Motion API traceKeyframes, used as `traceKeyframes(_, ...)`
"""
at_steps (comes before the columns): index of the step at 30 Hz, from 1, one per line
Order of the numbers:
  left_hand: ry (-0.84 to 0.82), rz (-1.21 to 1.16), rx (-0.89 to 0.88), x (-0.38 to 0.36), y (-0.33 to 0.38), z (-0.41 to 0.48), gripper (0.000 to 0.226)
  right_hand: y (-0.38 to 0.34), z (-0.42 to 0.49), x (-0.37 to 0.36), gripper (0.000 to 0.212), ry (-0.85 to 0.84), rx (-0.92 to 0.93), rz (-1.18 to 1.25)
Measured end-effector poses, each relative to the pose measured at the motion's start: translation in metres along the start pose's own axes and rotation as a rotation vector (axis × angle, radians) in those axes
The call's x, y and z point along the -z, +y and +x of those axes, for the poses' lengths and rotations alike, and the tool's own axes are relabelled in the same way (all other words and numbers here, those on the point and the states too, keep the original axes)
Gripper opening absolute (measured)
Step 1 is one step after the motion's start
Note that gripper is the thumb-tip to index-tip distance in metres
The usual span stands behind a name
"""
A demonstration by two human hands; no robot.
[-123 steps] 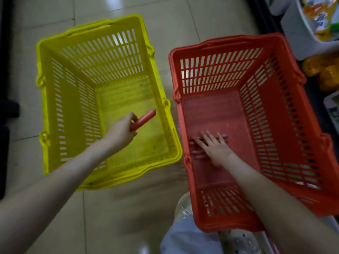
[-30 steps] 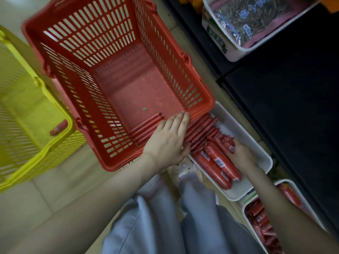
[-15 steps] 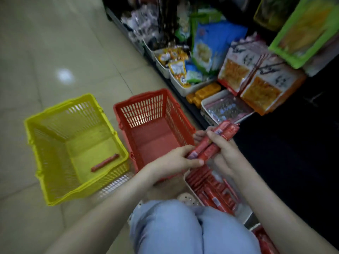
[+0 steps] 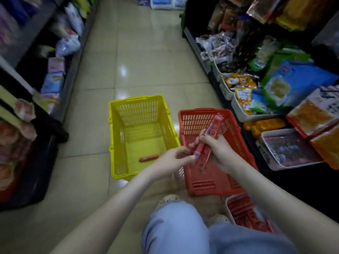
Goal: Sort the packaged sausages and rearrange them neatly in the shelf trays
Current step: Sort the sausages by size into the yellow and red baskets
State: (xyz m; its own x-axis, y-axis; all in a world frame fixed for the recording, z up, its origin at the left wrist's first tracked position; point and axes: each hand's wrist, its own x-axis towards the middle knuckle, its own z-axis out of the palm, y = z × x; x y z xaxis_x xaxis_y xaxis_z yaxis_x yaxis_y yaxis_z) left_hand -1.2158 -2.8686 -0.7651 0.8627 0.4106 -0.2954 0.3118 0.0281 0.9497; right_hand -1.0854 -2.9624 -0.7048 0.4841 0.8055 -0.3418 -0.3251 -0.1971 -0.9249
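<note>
Both hands hold a bunch of red packaged sausages [image 4: 211, 136] over the red basket [image 4: 236, 140]. My right hand [image 4: 218, 151] grips the bunch around its middle. My left hand [image 4: 174, 160] pinches its lower end. One loose red sausage [image 4: 149, 158] lies on the floor of the yellow basket [image 4: 117, 143]. A white tray [image 4: 228, 208] of several red sausages sits by my right knee at the bottom.
Both baskets stand side by side on the tiled aisle floor. Shelves with snack packets line the right side, with white trays [image 4: 264, 143] of goods low down. More shelves run along the left. My knees in light trousers fill the bottom edge.
My head has lifted, so more of the aisle shows. The sausage bunch, picked from the tray a second ago, is now held more upright over the red basket in both hands.
</note>
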Motion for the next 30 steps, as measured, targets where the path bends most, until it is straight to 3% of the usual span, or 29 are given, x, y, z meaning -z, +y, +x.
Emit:
traceKeyframes(4, 0.381, 0.885, 0.114, 0.07, -0.091, 0.001, 0.047, 0.051, 0.067, -0.025, 0.02, 0.023, 0.028, -0.485)
traceKeyframes(6, 0.414, 1.058, 0.228, 0.099, -0.138, -0.003, 0.054, 0.082, 0.102, -0.036, 0.022, -0.03, 0.04, -0.677)
traceKeyframes(9, 0.409, 1.147, 0.277, 0.125, -0.202, -0.01, 0.05, 0.129, 0.156, -0.055, 0.023, -0.187, 0.051, -0.962)
traceKeyframes(14, 0.339, 1.235, 0.163, 0.129, -0.241, -0.033, 0.05, 0.216, 0.231, -0.08, 0.029, -0.477, 0.096, -1.601)
traceKeyframes(16, 0.349, 1.238, 0.138, 0.133, -0.245, -0.04, 0.048, 0.246, 0.243, -0.088, 0.029, -0.554, 0.036, -1.697)
traceKeyframes(19, 0.53, 1.148, 0.042, 0.151, -0.251, -0.031, 0.044, 0.296, 0.254, -0.095, 0.049, -0.598, 0.081, -1.767)
traceKeyframes(21, 0.624, 1.179, 0.091, 0.163, -0.25, -0.012, 0.054, 0.326, 0.258, -0.099, 0.046, -0.663, 0.093, -1.849)
traceKeyframes(24, 0.595, 1.327, 0.223, 0.173, -0.254, 0.01, 0.075, 0.35, 0.269, -0.099, 0.047, -0.806, -0.037, -1.977)
traceKeyframes(28, 0.569, 1.449, 0.211, 0.175, -0.258, 0.009, 0.085, 0.341, 0.285, -0.101, 0.057, -0.781, 0.188, -2.097)
traceKeyframes(30, 0.581, 1.46, 0.209, 0.174, -0.259, 0.01, 0.082, 0.343, 0.291, -0.1, 0.06, -0.758, 0.199, -2.12)
